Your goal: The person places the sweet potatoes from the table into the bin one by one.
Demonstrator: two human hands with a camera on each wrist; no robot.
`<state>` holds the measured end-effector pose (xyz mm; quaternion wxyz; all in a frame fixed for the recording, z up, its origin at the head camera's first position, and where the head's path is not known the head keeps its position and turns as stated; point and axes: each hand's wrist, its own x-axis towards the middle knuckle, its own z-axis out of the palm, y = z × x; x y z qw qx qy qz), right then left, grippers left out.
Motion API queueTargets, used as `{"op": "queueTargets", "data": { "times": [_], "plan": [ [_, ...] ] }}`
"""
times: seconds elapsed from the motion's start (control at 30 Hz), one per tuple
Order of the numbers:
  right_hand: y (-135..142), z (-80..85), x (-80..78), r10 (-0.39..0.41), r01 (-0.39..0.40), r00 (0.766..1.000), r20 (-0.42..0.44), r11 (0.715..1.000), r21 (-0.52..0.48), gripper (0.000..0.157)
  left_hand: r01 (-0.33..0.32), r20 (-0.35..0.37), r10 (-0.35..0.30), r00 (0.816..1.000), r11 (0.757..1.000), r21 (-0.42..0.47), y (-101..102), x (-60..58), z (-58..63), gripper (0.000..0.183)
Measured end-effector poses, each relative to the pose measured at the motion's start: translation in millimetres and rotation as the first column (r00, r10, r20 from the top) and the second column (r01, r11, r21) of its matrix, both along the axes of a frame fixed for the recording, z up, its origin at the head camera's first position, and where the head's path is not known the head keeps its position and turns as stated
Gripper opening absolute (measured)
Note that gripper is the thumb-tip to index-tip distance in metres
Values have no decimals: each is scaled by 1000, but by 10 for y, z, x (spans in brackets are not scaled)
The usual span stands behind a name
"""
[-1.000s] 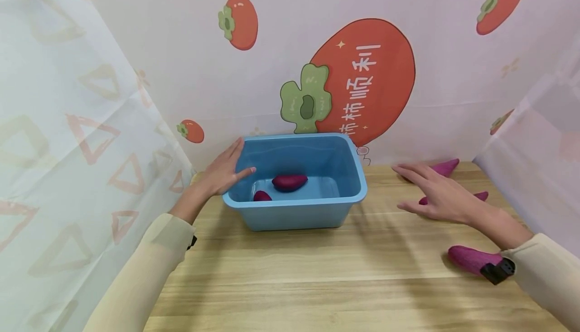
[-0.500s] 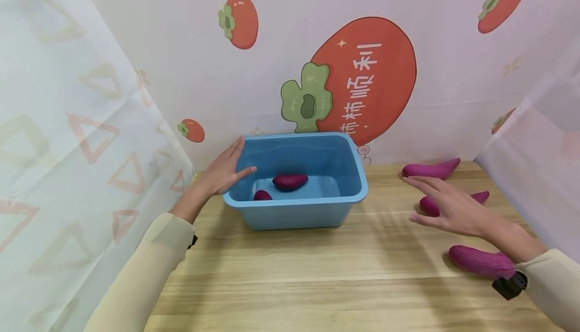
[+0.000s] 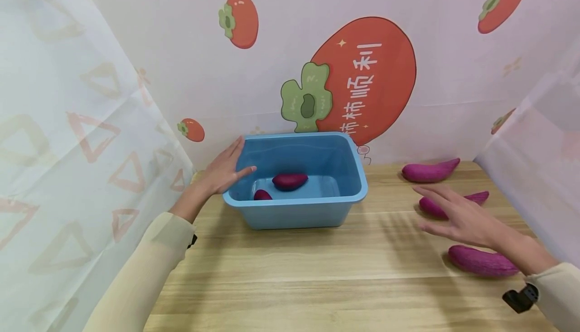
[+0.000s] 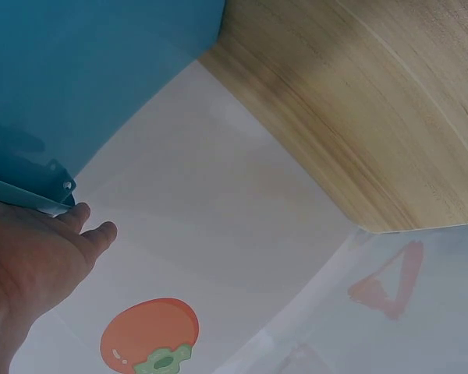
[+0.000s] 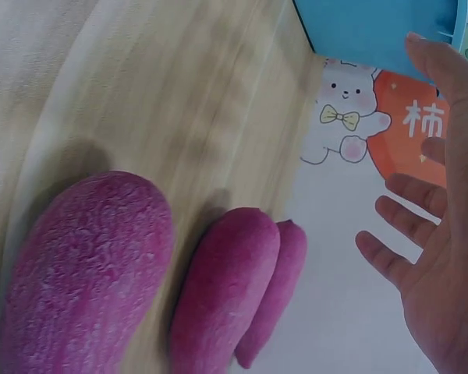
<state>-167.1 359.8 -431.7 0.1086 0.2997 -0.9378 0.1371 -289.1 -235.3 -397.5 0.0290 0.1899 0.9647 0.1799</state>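
Observation:
A blue plastic bin (image 3: 296, 216) stands near the back wall with two dark purple sweet potatoes inside, one in the middle (image 3: 290, 182) and one at the near left (image 3: 262, 195). My left hand (image 3: 223, 171) rests on its left rim, fingers straight and thumb stretched over the inside. In the left wrist view that hand (image 4: 39, 253) lies right at the bin's rim. My right hand (image 3: 462, 217) hovers with fingers spread and holds nothing. It partly covers a purple sweet potato (image 3: 430, 207); another (image 3: 430, 172) lies behind it and a third (image 3: 480, 261) nearer me.
Everything stands on a wooden table (image 3: 317, 281). A white cloth with printed persimmons (image 3: 376, 80) hangs close behind the bin, and further cloth sheets close off the left (image 3: 68, 145) and right (image 3: 548, 145) sides.
My right hand has drawn back toward me and to the right, uncovering the rear sweet potato. My left hand and the bin have kept their places.

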Motion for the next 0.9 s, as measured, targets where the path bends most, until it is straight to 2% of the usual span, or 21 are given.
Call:
{"op": "queueTargets", "data": {
  "times": [0.43,0.73,0.9],
  "plan": [
    [113,-105,134,-24,23,1000,13,999,40,91,2,-3,-2,1000,1000,3,10,6,10,98],
    [195,-215,190,-11,10,998,-59,1000,-12,96,-2,4,2,1000,1000,4,6,4,5,99],
    [258,-286,209,6,-5,996,-90,1000,8,102,-1,5,1,1000,1000,4,9,3,5,99]
  ]
}}
